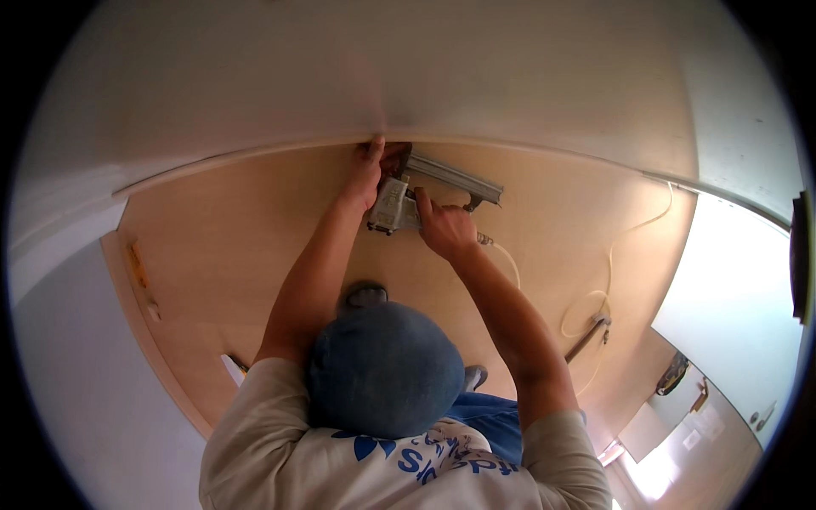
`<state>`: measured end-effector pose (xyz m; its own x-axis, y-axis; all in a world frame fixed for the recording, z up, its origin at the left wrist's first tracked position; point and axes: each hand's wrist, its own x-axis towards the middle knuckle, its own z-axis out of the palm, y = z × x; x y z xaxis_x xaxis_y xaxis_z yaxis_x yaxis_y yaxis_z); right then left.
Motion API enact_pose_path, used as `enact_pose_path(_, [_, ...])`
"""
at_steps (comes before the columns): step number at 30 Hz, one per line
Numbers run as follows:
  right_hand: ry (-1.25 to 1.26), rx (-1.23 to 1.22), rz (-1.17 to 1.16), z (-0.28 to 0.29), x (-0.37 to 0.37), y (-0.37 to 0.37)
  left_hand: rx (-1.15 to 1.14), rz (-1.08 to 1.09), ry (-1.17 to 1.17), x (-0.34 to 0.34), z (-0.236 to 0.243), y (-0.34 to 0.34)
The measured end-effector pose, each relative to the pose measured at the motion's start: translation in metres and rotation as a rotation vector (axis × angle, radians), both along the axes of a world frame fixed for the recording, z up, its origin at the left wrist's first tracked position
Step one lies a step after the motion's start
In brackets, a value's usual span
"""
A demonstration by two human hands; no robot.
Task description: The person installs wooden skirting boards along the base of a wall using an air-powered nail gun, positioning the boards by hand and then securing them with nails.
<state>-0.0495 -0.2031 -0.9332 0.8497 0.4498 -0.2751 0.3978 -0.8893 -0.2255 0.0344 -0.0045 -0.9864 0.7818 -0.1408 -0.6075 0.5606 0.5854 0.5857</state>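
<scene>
A silver pneumatic nail gun (391, 204) with a long magazine (455, 177) is against the long pale edge strip (255, 153) below the white panel (408, 76). My right hand (446, 225) is closed round its handle. My left hand (367, 177) is beside the gun's nose, thumb up on the strip; its fingers curl out of sight, so what they grip is unclear. A pale air hose (510, 259) runs from the gun's fitting, below my right hand.
A light wood surface (212, 255) spreads below, with coiled hose and another tool (586, 338) at right. A yellow item (138, 265) lies along the left edge. White panels (727, 289) and a dark object (671, 374) are at right. My shoe (367, 295) shows below.
</scene>
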Motion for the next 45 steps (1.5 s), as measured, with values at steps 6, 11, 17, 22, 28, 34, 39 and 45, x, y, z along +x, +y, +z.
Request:
enact_pose_path(6, [0.048, -0.061, 0.007, 0.003, 0.005, 0.000, 0.020, 0.047, 0.007, -0.001, 0.004, -0.006])
enact_pose_path(11, [0.146, -0.073, -0.009, 0.008, 0.010, 0.007, -0.007, -0.049, -0.058, 0.000, -0.011, 0.009])
enact_pose_path(17, [0.063, -0.077, 0.013, 0.001, 0.003, 0.000, 0.086, 0.033, -0.018, -0.001, -0.010, -0.004])
enact_pose_path(22, [0.061, -0.054, -0.023, 0.009, -0.025, 0.000, 0.090, -0.071, 0.002, 0.005, -0.002, 0.001])
enact_pose_path(28, [0.193, -0.056, -0.110, 0.010, -0.102, -0.022, 0.071, 0.010, 0.018, -0.001, -0.011, -0.006])
enact_pose_path(34, [0.017, -0.003, -0.190, 0.003, -0.145, -0.042, 0.138, 0.064, 0.024, -0.001, -0.016, -0.030])
enact_pose_path(39, [0.223, 0.262, -0.583, 0.080, -0.102, -0.056, 0.199, 0.037, 0.015, 0.008, -0.020, -0.018])
enact_pose_path(45, [0.373, 1.297, -1.198, 0.046, -0.075, -0.208, 0.119, 0.052, 0.127, 0.002, -0.012, -0.036])
